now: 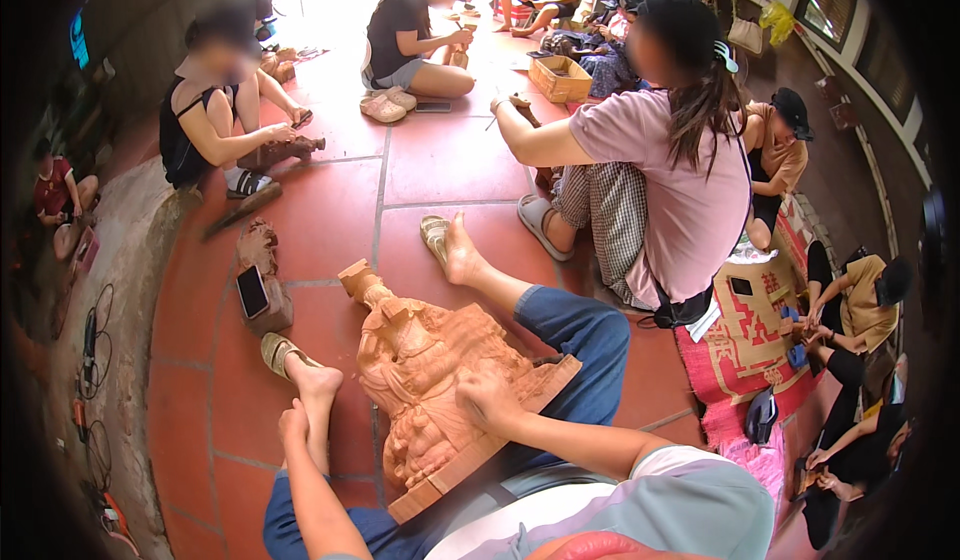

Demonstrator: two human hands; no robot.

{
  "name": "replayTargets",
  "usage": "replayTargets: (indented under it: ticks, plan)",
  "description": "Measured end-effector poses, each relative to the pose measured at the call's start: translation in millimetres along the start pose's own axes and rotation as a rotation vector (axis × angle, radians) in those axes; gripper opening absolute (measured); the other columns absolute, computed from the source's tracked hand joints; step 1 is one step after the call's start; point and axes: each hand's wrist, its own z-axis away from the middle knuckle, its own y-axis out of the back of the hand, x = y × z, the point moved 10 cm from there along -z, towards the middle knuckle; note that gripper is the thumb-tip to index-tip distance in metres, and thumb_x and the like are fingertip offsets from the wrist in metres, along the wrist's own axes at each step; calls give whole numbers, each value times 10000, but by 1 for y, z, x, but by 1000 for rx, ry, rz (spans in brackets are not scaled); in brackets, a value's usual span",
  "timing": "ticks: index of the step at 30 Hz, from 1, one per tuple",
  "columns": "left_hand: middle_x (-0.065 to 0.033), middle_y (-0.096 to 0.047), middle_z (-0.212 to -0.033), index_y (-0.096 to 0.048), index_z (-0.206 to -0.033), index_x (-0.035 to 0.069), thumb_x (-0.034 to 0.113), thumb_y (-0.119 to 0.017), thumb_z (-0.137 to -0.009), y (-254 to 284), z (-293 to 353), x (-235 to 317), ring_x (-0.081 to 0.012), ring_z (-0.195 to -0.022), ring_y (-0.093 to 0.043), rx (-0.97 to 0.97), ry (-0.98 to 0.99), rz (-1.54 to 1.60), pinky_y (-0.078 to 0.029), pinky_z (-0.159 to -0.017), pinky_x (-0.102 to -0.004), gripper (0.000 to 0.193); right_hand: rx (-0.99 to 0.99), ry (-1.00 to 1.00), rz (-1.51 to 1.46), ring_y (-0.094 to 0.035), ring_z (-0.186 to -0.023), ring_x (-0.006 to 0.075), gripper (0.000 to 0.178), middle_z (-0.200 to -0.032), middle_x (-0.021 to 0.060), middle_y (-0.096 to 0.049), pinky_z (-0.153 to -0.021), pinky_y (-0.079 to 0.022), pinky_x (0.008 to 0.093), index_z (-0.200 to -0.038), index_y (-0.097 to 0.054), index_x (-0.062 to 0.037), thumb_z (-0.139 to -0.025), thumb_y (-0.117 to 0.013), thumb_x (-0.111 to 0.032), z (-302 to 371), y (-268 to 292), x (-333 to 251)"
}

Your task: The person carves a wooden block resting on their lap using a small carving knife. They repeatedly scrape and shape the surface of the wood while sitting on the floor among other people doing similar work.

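Note:
A carved wooden figure (425,360) with a flat base lies tilted across my lap and between my legs, its narrow end pointing away to the left. My right hand (487,400) is closed and rests against the carved surface near the base; whatever its fingers may hold is hidden. Beside my left shin, my left hand (293,422) is closed with the fingers curled in. I cannot make out anything in it. A phone (252,292) leans on a brown carved wooden block (270,260) on the floor beyond my left foot.
On the right sits a person in a pink shirt (690,190); another in black (205,130) works at the far left. Farther back are a seated person (400,40) and a wooden crate (560,78). A patterned mat (745,360) lies right. Cables (95,360) run along the left ledge.

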Motion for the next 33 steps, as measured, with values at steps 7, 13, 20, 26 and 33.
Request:
replayTargets:
  ticks: [7,13,20,26,33]
  plan:
    - [-280,-565,-1105,-604,-1041,-81,472,-292,-889,2,9,5,-397,-1080,-525,13,11,-16,-384,-939,-456,653,70,-63,14,-551,-767,291,58,-739,80,-574,-692,-428,395,-716,-543,-107,-716,-564,-53,-10,15,19]
    - [-272,-566,-1112,-607,-1048,-66,477,-292,-890,11,15,5,-396,-1085,-522,14,25,-17,-382,-942,-458,647,31,-4,6,-544,-764,297,58,-726,82,-567,-672,-423,405,-708,-543,-125,-724,-561,-72,-9,15,3]
    - [-272,-565,-1112,-612,-1037,-65,480,-295,-890,3,9,2,-397,-1082,-523,23,10,3,-387,-936,-463,648,12,51,53,-541,-765,280,52,-739,74,-564,-657,-417,400,-707,-545,-128,-715,-557,-78,-2,6,-2]
    - [-273,-554,-1129,-605,-1048,-70,480,-293,-889,-1,4,-2,-402,-1090,-516,-6,20,-14,-386,-935,-464,651,42,154,145,-542,-737,292,63,-705,77,-558,-649,-419,398,-684,-547,-128,-703,-554,-68,-6,6,-13]
    - [-299,-527,-1139,-584,-1065,-85,495,-290,-889,-1,6,16,-408,-1132,-478,-45,-26,28,-353,-971,-452,674,21,42,57,-542,-723,298,83,-699,82,-549,-661,-421,401,-675,-537,-114,-675,-576,-40,-4,14,1]
